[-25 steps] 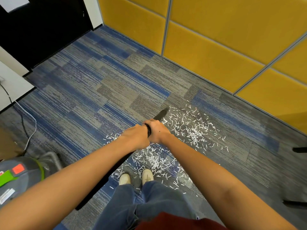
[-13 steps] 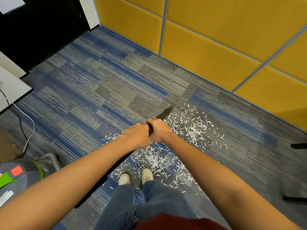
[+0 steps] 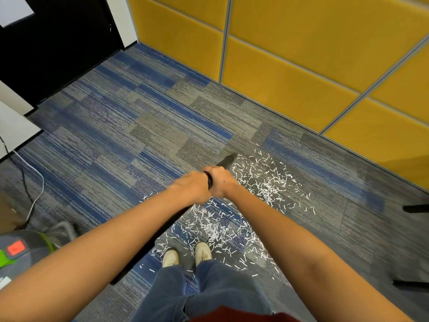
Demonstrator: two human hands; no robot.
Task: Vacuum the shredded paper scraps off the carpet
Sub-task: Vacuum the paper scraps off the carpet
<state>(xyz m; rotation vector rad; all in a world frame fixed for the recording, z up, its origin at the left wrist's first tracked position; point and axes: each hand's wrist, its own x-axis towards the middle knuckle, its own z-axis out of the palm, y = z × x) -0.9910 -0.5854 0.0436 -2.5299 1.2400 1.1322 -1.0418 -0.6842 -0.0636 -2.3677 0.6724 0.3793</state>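
At eight o'clock, the grey vacuum canister (image 3: 21, 249), with a red switch and green trim, is cut off by the frame edge. Its grey hose (image 3: 62, 228) disappears behind the left forearm. A white cable (image 3: 34, 196) lies at nine o'clock.

Near centre, the left hand (image 3: 192, 189) and right hand (image 3: 220, 182) touch each other. Both have their fingers curled round one black wand (image 3: 210, 180), and only a sliver of it shows between them. The wand's nozzle (image 3: 226, 160) sticks out at one o'clock from the hands, low over the carpet (image 3: 139, 135); contact cannot be told.

The shredded paper scraps (image 3: 262, 182) are short white strips, too many to count. They lie in two loose patches, one at three o'clock from the hands and one at six o'clock around two pale shoes (image 3: 203, 252).
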